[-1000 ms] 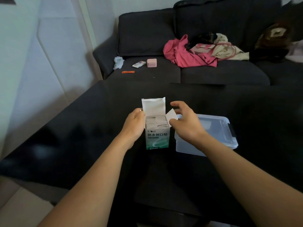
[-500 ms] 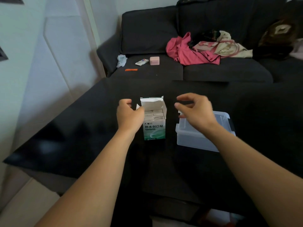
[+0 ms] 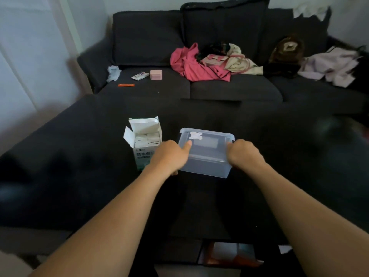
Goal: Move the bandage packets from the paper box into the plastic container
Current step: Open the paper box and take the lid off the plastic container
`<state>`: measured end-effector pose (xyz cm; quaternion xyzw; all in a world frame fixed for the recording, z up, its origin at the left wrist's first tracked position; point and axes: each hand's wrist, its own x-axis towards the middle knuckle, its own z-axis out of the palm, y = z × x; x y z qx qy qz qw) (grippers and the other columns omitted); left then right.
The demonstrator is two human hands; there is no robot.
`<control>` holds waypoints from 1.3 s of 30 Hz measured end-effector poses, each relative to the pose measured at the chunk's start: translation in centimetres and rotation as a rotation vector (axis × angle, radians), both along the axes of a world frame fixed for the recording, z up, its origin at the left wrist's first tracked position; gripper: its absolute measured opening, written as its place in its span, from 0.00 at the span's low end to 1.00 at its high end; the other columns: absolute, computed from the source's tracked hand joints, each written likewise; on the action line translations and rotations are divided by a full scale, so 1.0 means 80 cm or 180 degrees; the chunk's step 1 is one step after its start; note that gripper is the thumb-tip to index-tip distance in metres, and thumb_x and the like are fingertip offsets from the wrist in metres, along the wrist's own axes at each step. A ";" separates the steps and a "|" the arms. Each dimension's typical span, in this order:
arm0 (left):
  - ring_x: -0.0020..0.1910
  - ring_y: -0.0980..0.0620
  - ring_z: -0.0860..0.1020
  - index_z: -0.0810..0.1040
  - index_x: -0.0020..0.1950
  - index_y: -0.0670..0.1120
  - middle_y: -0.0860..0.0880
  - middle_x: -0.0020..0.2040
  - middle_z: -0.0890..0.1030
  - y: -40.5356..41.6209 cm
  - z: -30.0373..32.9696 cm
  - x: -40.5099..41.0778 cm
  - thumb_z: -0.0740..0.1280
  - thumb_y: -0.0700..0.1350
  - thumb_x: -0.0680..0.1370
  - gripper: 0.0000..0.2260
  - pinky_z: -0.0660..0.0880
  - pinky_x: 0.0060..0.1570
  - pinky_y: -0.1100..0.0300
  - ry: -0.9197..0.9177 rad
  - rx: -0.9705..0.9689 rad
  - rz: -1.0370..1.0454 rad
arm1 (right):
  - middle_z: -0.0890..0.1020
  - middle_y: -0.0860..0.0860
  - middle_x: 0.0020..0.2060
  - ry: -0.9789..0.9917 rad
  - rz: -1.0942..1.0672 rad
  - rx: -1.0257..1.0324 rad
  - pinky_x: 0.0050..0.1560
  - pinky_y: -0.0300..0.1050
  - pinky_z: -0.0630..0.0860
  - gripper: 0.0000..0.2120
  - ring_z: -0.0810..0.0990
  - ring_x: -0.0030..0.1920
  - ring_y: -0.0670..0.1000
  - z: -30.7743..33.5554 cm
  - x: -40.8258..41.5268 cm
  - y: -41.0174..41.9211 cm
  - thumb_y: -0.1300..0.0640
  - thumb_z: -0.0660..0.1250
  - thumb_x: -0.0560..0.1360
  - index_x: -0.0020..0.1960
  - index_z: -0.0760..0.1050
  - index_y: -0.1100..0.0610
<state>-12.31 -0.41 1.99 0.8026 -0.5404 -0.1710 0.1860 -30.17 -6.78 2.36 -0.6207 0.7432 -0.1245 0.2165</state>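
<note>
Bandage packets (image 3: pixel 147 140) — head view: untouched inside open paper box (image 3: pixel 144 145) | both hands now off box | left hand (image 3: pixel 169 157), right hand (image 3: pixel 244 153) clasp lidded plastic container (image 3: pixel 205 154) beside it | lid removal judged next

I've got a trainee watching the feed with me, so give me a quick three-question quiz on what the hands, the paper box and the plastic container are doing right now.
1. True or false: the lid is on the plastic container.
2. Which hand is nearer the paper box: A) left hand, B) right hand?
3. What shows inside the paper box's open top?

Key
1. True. The lid lies flat on top, with a white sticker on it.
2. A. The left hand grips the container's left side, beside the box; the right hand grips the opposite side.
3. White bandage packets, standing packed together.
</note>
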 end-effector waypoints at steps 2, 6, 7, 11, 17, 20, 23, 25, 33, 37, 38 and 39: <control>0.29 0.49 0.82 0.77 0.48 0.40 0.45 0.32 0.83 -0.008 0.001 0.014 0.56 0.61 0.84 0.25 0.81 0.39 0.55 -0.0097 -0.0129 0.0040 | 0.78 0.54 0.39 0.0027 0.0187 0.0000 0.33 0.43 0.75 0.11 0.79 0.37 0.50 0.002 0.002 0.000 0.51 0.59 0.82 0.50 0.73 0.58; 0.22 0.52 0.78 0.78 0.42 0.42 0.46 0.30 0.81 -0.019 -0.005 0.021 0.56 0.54 0.85 0.21 0.71 0.26 0.59 -0.0176 -0.0186 0.0080 | 0.76 0.53 0.38 0.0071 0.0557 -0.0095 0.30 0.41 0.71 0.08 0.77 0.36 0.49 0.000 -0.003 -0.008 0.57 0.59 0.82 0.46 0.71 0.58; 0.23 0.52 0.77 0.77 0.42 0.42 0.46 0.30 0.80 -0.020 -0.006 0.021 0.56 0.53 0.86 0.21 0.69 0.26 0.60 -0.0196 -0.0207 0.0115 | 0.77 0.54 0.39 -0.0087 0.0521 -0.0105 0.32 0.42 0.73 0.11 0.78 0.38 0.50 -0.001 -0.003 -0.011 0.56 0.58 0.83 0.44 0.71 0.59; 0.22 0.52 0.78 0.79 0.45 0.40 0.43 0.33 0.82 -0.023 -0.008 0.025 0.53 0.52 0.87 0.22 0.69 0.24 0.62 0.0096 -0.0112 0.0308 | 0.79 0.55 0.37 -0.1015 0.0093 0.0340 0.30 0.42 0.68 0.17 0.75 0.32 0.49 0.004 -0.006 -0.010 0.50 0.56 0.84 0.46 0.74 0.60; 0.27 0.49 0.77 0.77 0.48 0.36 0.39 0.39 0.84 -0.026 -0.005 0.035 0.52 0.49 0.87 0.21 0.71 0.24 0.61 0.1019 0.0293 0.0581 | 0.81 0.59 0.59 -0.0903 0.0289 0.0291 0.47 0.49 0.79 0.40 0.82 0.51 0.56 0.007 -0.021 -0.025 0.27 0.57 0.74 0.69 0.72 0.58; 0.29 0.51 0.76 0.76 0.47 0.42 0.43 0.39 0.82 -0.026 -0.005 0.038 0.56 0.43 0.84 0.12 0.69 0.22 0.63 0.1234 0.0378 0.0587 | 0.55 0.50 0.81 -0.0407 0.1951 -0.0201 0.75 0.60 0.58 0.54 0.54 0.80 0.55 0.006 -0.004 -0.021 0.26 0.69 0.65 0.81 0.52 0.48; 0.30 0.51 0.77 0.77 0.52 0.42 0.43 0.42 0.82 -0.028 -0.007 0.040 0.59 0.40 0.82 0.08 0.68 0.19 0.66 0.1424 0.0542 0.0622 | 0.44 0.46 0.82 0.0390 0.2607 -0.0099 0.78 0.65 0.46 0.61 0.39 0.81 0.52 0.000 0.009 -0.024 0.25 0.71 0.61 0.82 0.44 0.47; 0.30 0.51 0.77 0.78 0.55 0.40 0.42 0.43 0.83 -0.025 -0.011 0.041 0.59 0.39 0.82 0.09 0.69 0.19 0.65 0.1538 0.0654 0.0629 | 0.47 0.47 0.81 0.0426 0.2625 -0.0172 0.79 0.63 0.49 0.63 0.41 0.81 0.52 0.001 0.011 -0.026 0.25 0.72 0.60 0.82 0.44 0.49; 0.32 0.50 0.81 0.79 0.60 0.41 0.41 0.46 0.84 -0.012 -0.009 0.053 0.61 0.43 0.84 0.10 0.79 0.27 0.61 0.1985 0.0672 0.0472 | 0.70 0.47 0.69 -0.0740 0.2323 -0.0248 0.63 0.33 0.67 0.45 0.70 0.64 0.40 0.019 0.007 -0.018 0.42 0.79 0.67 0.76 0.62 0.52; 0.31 0.49 0.83 0.77 0.61 0.39 0.40 0.45 0.85 -0.010 -0.004 0.051 0.59 0.45 0.86 0.12 0.79 0.27 0.61 0.1713 0.0650 0.0541 | 0.73 0.51 0.67 -0.2239 0.1471 -0.0353 0.52 0.37 0.73 0.49 0.76 0.61 0.47 0.027 -0.012 -0.038 0.35 0.77 0.60 0.76 0.65 0.50; 0.30 0.49 0.83 0.77 0.61 0.38 0.40 0.45 0.84 -0.011 -0.002 0.050 0.57 0.48 0.86 0.15 0.78 0.26 0.61 0.1562 0.0627 0.0579 | 0.72 0.52 0.68 -0.2213 0.1139 -0.0513 0.54 0.41 0.75 0.52 0.75 0.63 0.51 0.024 -0.020 -0.046 0.33 0.77 0.58 0.77 0.64 0.48; 0.29 0.49 0.83 0.77 0.60 0.36 0.40 0.44 0.84 -0.011 -0.001 0.050 0.55 0.50 0.87 0.19 0.78 0.25 0.61 0.1327 0.0570 0.0597 | 0.71 0.53 0.69 -0.1928 0.0779 -0.0626 0.57 0.48 0.76 0.54 0.73 0.65 0.55 0.020 -0.028 -0.054 0.30 0.77 0.57 0.77 0.63 0.46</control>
